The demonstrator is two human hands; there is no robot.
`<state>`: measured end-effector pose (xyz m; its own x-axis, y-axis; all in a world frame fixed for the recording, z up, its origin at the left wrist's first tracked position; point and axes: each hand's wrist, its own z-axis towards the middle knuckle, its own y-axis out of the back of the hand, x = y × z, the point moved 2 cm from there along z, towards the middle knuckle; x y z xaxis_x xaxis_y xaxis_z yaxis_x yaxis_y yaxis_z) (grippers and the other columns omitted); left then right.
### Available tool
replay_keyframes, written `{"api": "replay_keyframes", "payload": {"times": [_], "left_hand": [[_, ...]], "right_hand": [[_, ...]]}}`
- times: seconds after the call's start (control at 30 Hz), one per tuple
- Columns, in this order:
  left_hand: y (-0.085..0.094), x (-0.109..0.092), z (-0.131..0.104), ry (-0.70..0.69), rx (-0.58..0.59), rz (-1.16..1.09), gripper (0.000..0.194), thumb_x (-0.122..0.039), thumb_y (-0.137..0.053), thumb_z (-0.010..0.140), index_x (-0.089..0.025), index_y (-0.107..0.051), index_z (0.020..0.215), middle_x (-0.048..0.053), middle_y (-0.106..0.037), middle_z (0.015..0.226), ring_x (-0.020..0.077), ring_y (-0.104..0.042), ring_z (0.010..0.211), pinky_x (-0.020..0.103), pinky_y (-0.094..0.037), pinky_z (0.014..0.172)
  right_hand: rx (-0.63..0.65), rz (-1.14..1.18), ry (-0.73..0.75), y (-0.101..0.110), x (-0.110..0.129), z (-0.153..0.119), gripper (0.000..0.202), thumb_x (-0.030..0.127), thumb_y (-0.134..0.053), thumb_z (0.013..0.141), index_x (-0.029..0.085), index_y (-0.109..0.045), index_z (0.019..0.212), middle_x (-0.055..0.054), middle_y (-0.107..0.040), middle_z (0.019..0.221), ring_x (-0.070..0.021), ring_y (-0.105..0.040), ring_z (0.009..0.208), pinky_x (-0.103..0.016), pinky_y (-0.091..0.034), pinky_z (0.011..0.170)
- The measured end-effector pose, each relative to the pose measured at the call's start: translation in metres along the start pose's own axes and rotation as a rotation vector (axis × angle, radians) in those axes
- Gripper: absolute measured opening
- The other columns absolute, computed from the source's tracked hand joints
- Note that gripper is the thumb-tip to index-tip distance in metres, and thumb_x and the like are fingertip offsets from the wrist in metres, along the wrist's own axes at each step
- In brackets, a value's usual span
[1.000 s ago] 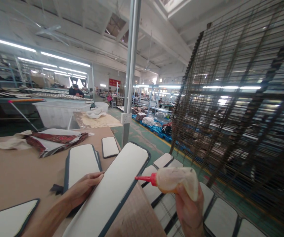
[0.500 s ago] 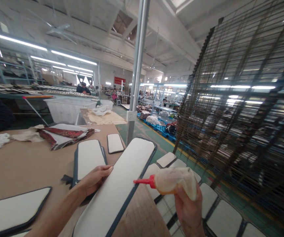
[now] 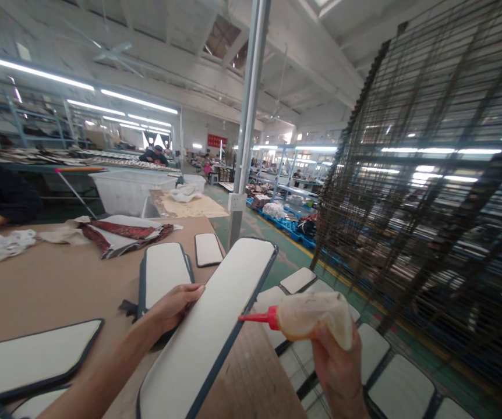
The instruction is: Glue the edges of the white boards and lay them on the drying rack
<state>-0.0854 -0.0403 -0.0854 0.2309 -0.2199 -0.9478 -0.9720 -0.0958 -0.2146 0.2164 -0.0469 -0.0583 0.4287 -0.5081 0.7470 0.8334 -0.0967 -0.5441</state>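
A long white panel with a dark edge (image 3: 209,326) slants up over the table. My left hand (image 3: 176,307) pinches its left side, thumb on the white face and the other fingers out of sight behind. My right hand (image 3: 338,361) is wrapped round a squeeze bottle (image 3: 316,317) of translucent plastic holding some amber liquid. The bottle lies nearly level, and the tip of its red nozzle (image 3: 257,317) is at the panel's right edge. Behind my left hand rests a small pile of similar panels (image 3: 166,270).
More dark-edged panels lie on the brown table (image 3: 98,291), one at lower left (image 3: 36,358). Several panels sit on a rack (image 3: 402,384) at right. Folded patterned fabric (image 3: 124,233) is at the back. A tall wire rack (image 3: 430,174) and a post (image 3: 244,128) stand beyond. A co-worker's arm (image 3: 10,195) is at left.
The view has shifted slightly left, showing more of the co-worker. The nozzle stays at the panel's right edge, and both hands keep their holds.
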Motion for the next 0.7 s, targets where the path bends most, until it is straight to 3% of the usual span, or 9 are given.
{"api": "replay_keyframes", "payload": {"times": [0.2,0.47,0.7], "left_hand": [[-0.003,0.001,0.005,0.023,-0.019,-0.039,0.036,-0.031,-0.086,0.051,-0.012,-0.070,0.076,0.004,-0.070,0.061,0.0165,-0.061,0.054,0.024,-0.046,0.049],[-0.010,-0.008,0.008,0.036,-0.104,-0.069,0.017,-0.022,-0.079,0.061,-0.012,-0.070,0.070,0.003,-0.069,0.056,0.0143,-0.059,0.049,0.023,-0.047,0.049],[-0.012,-0.013,0.012,0.036,-0.122,-0.069,0.016,-0.021,-0.079,0.061,-0.011,-0.071,0.070,0.005,-0.070,0.058,0.0168,-0.061,0.053,0.026,-0.047,0.053]], "right_hand": [[-0.014,0.038,-0.086,-0.002,0.000,-0.011,0.048,0.023,-0.089,0.049,0.021,-0.068,0.093,-0.004,-0.074,0.081,-0.0187,-0.071,0.073,-0.022,-0.058,0.067],[0.021,-0.076,-0.079,0.002,-0.002,-0.019,0.050,0.030,-0.087,0.053,0.021,-0.066,0.098,-0.008,-0.073,0.091,-0.0245,-0.071,0.081,-0.031,-0.060,0.071],[0.141,-0.128,-0.088,0.006,-0.001,-0.025,0.043,0.031,-0.085,0.058,0.021,-0.065,0.095,-0.008,-0.070,0.084,-0.0249,-0.069,0.076,-0.032,-0.060,0.066]]}}
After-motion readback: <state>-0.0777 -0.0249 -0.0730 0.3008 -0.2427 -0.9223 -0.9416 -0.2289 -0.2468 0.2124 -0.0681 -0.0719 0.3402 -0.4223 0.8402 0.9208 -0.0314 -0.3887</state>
